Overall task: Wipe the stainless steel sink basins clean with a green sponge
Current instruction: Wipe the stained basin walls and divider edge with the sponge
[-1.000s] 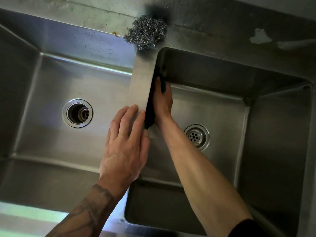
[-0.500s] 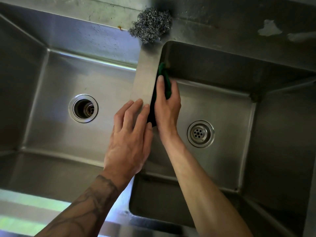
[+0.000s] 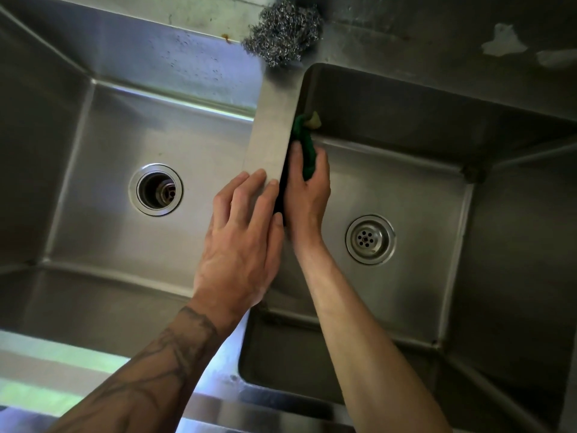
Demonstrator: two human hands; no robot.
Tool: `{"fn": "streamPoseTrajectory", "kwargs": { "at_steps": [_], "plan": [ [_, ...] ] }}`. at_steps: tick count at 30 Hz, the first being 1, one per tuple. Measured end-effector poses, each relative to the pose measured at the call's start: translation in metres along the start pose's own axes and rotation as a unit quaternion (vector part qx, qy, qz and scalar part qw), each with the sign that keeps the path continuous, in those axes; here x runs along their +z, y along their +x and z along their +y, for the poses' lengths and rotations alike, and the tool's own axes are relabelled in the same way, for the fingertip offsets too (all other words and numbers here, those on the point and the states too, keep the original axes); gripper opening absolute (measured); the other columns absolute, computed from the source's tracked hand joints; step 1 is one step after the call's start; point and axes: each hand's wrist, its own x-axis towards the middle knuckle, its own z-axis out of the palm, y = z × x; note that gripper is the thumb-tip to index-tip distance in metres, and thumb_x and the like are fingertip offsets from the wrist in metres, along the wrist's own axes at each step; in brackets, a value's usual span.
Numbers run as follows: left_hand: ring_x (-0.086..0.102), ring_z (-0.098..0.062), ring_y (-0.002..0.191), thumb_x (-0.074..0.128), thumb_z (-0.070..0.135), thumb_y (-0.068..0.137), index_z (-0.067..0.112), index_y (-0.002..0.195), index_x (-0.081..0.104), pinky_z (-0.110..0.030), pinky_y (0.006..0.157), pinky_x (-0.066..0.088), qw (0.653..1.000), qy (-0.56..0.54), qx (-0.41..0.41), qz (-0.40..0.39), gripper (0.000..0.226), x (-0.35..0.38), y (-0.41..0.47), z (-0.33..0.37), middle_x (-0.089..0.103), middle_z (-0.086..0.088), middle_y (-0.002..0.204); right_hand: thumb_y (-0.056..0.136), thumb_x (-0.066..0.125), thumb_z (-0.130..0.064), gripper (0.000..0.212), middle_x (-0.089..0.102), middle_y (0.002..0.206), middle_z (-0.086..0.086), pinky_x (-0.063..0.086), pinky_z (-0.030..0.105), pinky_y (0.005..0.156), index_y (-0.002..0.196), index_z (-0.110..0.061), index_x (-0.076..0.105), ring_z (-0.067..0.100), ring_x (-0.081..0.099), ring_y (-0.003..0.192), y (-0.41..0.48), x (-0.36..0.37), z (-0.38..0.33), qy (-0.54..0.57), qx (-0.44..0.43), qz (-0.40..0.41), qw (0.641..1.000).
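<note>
Seen from above, 2 bare forearms reach up from the near edge over a double stainless steel sink; the left forearm (image 3: 150, 379) is tattooed. The left hand (image 3: 243, 232) lies palm down on the divider (image 3: 271, 126) between the basins, fingers straight and slightly spread, holding nothing. Just beside it, the right hand (image 3: 307, 195) is inside the right basin (image 3: 406, 189), fingers curled over a green sponge (image 3: 307, 151) and pressing it against the divider's wall. Each basin has a round drain: left drain (image 3: 155, 189), right drain (image 3: 370, 239). Farthest away, a steel wool pad (image 3: 282, 32) sits on the back ledge.
</note>
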Motion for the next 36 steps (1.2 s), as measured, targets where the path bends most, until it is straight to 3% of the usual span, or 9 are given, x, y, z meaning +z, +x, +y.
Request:
{"fn": "streamPoseTrajectory", "kwargs": {
  "at_steps": [5,11,17,23,27,29,31,34,36],
  "plan": [
    [0.045,-0.047,0.142,0.027,0.022,0.115,-0.006,0.147,0.051,-0.041,0.125,0.022,1.0,0.013,-0.003,-0.002,0.05,-0.001,0.0,0.001,0.052,-0.025,0.15,0.107,0.045,-0.053,0.037,0.067,0.102,-0.004,0.053,0.038,0.088,0.118,-0.022,0.061,0.022,0.067,0.104,0.024,0.003,0.013,-0.072,0.132,-0.033,0.988],
    [0.043,-0.046,0.144,0.024,0.025,0.115,-0.006,0.147,0.051,-0.042,0.126,0.023,1.0,0.016,-0.003,-0.016,0.052,0.0,-0.001,-0.001,0.052,-0.024,0.151,0.103,0.053,-0.053,0.028,0.068,0.115,0.004,0.057,0.042,0.088,0.114,-0.03,0.063,0.02,0.068,0.104,-0.01,-0.005,0.004,0.037,-0.016,-0.011,0.999],
    [0.046,-0.047,0.139,0.027,0.026,0.115,-0.005,0.145,0.053,-0.043,0.122,0.029,1.0,0.001,-0.009,0.012,0.051,-0.003,-0.001,0.003,0.052,-0.025,0.148,0.103,0.045,-0.057,0.038,0.069,0.108,0.001,0.058,0.045,0.089,0.115,-0.024,0.061,0.017,0.068,0.096,0.005,0.002,0.027,-0.06,0.113,-0.022,0.992],
    [0.044,-0.043,0.143,0.024,0.026,0.115,-0.003,0.143,0.056,-0.042,0.122,0.033,1.0,0.027,-0.012,0.002,0.051,-0.002,-0.002,0.003,0.051,-0.023,0.15,0.103,0.053,-0.054,0.026,0.067,0.117,0.005,0.058,0.045,0.09,0.116,-0.033,0.062,0.022,0.068,0.107,-0.028,-0.008,0.012,0.054,-0.012,-0.028,0.998],
    [0.049,-0.041,0.136,0.038,0.025,0.112,-0.001,0.143,0.058,-0.044,0.113,0.044,0.998,-0.016,-0.03,0.06,0.044,-0.002,-0.004,0.005,0.053,-0.022,0.146,0.106,0.051,-0.045,0.028,0.069,0.107,0.001,0.056,0.037,0.084,0.115,-0.021,0.063,0.017,0.069,0.098,-0.016,-0.005,0.03,-0.002,0.119,-0.024,0.993],
    [0.048,-0.04,0.135,0.039,0.024,0.111,0.0,0.142,0.058,-0.046,0.111,0.046,0.997,-0.019,-0.026,0.066,0.043,-0.002,-0.005,0.006,0.053,-0.021,0.146,0.105,0.05,-0.051,0.032,0.072,0.106,0.002,0.06,0.044,0.088,0.112,-0.023,0.064,0.019,0.071,0.096,-0.024,-0.007,0.039,0.001,0.148,-0.034,0.988],
    [0.05,-0.04,0.133,0.04,0.024,0.111,0.003,0.143,0.058,-0.049,0.11,0.045,0.997,-0.025,-0.034,0.062,0.042,-0.002,-0.003,0.007,0.052,-0.02,0.148,0.102,0.051,-0.056,0.032,0.071,0.111,0.003,0.059,0.048,0.09,0.112,-0.029,0.064,0.02,0.071,0.1,-0.045,-0.01,0.036,0.021,0.105,-0.031,0.994],
    [0.05,-0.04,0.134,0.043,0.025,0.11,0.011,0.148,0.056,-0.051,0.112,0.039,0.997,-0.008,-0.052,0.05,0.043,-0.003,-0.01,0.004,0.048,-0.019,0.154,0.103,0.052,-0.054,0.027,0.067,0.116,0.003,0.059,0.042,0.09,0.115,-0.032,0.063,0.02,0.069,0.106,-0.065,-0.013,0.028,0.067,0.028,-0.036,0.997],
    [0.047,-0.041,0.14,0.043,0.027,0.11,0.016,0.154,0.052,-0.052,0.115,0.037,0.997,-0.002,-0.06,0.043,0.047,-0.003,-0.019,0.0,0.043,-0.018,0.161,0.105,0.052,-0.05,0.025,0.067,0.115,0.002,0.059,0.034,0.087,0.116,-0.03,0.063,0.016,0.069,0.104,-0.057,-0.013,0.027,0.05,0.041,-0.029,0.997]
  ]
}}
